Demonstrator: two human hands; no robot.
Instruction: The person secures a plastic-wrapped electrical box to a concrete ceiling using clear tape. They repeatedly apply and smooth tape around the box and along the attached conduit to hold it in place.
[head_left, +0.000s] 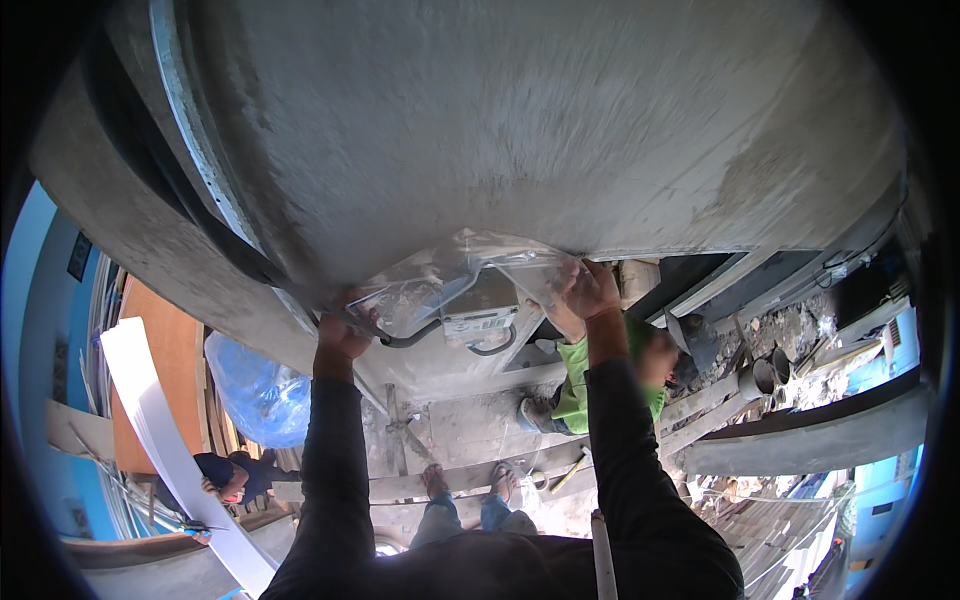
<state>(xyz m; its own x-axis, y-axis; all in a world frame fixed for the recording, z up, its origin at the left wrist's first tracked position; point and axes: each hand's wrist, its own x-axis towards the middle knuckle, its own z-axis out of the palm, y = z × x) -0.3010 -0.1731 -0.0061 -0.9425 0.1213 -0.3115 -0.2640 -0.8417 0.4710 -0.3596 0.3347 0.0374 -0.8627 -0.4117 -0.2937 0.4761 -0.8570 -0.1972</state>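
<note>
Reaching up in dark sleeves, the person spreads a clear plastic sheet [450, 265] between two bare hands, just below a broad grey surface [560, 120]. The left grip [345, 328] is curled around the left end of the sheet, right beside a dark grey curved bar [412, 336]. The right grip [592, 290] pinches the sheet near its upper right corner, fingers bent. Between the two, in the middle of the view, hangs a pale box [492, 292] with a printed label on its lower side; the sheet lies over or around it, and it is hard to tell which. Whether the box touches the grey surface cannot be told either.

Just beside the right grip, a co-worker's hand [567, 316] comes up from a bright green sleeve [573, 385] and reaches to the same edge of the sheet.

Below, the person's sandalled feet [435, 480] stand near a long plank [405, 488], with a yellow-handled tool [570, 473] to their right. Over on the left, a second co-worker [230, 475] in dark clothes has hands at a long white panel [165, 420]; a blue plastic bundle [255, 390] and a brown board [155, 345] are nearby. To the right, dark buckets [765, 373] lie among rubble
</note>
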